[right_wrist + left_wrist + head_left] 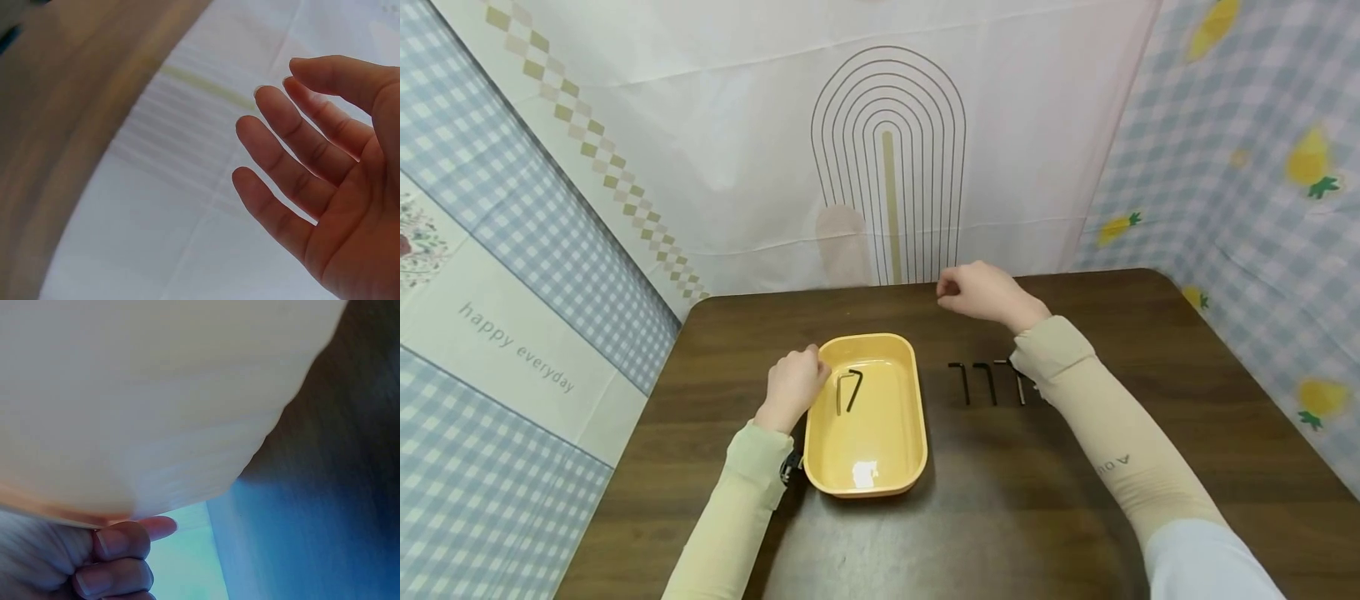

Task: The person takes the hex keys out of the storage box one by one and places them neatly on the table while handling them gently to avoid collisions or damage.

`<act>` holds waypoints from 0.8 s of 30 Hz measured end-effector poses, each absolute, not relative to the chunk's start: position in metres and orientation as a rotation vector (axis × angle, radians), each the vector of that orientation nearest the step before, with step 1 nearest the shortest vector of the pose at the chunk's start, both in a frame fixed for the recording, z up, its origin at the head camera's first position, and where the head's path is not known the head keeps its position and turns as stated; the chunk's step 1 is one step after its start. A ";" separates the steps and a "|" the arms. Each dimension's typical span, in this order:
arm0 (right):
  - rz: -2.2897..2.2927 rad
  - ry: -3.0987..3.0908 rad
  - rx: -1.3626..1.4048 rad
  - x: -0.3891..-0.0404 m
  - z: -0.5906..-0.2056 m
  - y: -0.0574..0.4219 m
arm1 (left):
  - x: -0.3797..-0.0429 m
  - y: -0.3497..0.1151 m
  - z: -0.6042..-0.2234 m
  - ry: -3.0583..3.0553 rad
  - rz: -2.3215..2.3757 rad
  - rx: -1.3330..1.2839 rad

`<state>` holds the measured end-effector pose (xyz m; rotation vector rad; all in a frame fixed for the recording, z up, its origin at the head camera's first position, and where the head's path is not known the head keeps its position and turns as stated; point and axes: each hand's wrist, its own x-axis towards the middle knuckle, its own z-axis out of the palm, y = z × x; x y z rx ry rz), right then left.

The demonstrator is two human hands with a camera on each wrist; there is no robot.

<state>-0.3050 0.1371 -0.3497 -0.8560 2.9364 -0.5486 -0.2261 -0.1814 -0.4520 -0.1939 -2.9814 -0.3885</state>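
My left hand (795,385) grips the upper left rim of a yellow tray (883,442). In the left wrist view its curled fingers (122,544) press against the rim of the tray's pale wall (156,394). Two L-shaped hex keys lie inside the tray: a black hex key (855,392) and a lighter metal hex key (839,394). My right hand (981,292) is raised near the table's far edge. Its palm is bare in the right wrist view, with relaxed, spread fingers (275,209) touching nothing.
Right of the tray lie a black hex key (966,383), another black hex key (987,383) and a silver hex key (1020,387). Something dark beside them is partly hidden by the right sleeve (1060,354). Patterned cloths hang behind the brown wooden table (1000,500).
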 end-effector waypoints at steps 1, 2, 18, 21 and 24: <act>-0.547 2.935 -0.869 -0.305 -0.347 0.130 | -0.226 -0.181 -0.452 -2.983 -0.385 -0.192; -0.550 2.928 -0.879 -0.305 -0.344 0.123 | -0.226 -0.181 -0.452 -2.985 -0.385 -0.191; -0.531 2.806 -1.054 -0.301 -0.344 0.046 | -0.228 -0.181 -0.452 -2.963 -0.349 -0.206; -0.514 2.759 -1.085 -0.300 -0.351 0.035 | -0.228 -0.182 -0.453 -2.954 -0.343 -0.207; -0.506 2.712 -1.105 -0.300 -0.357 0.025 | -0.228 -0.183 -0.454 -2.946 -0.336 -0.207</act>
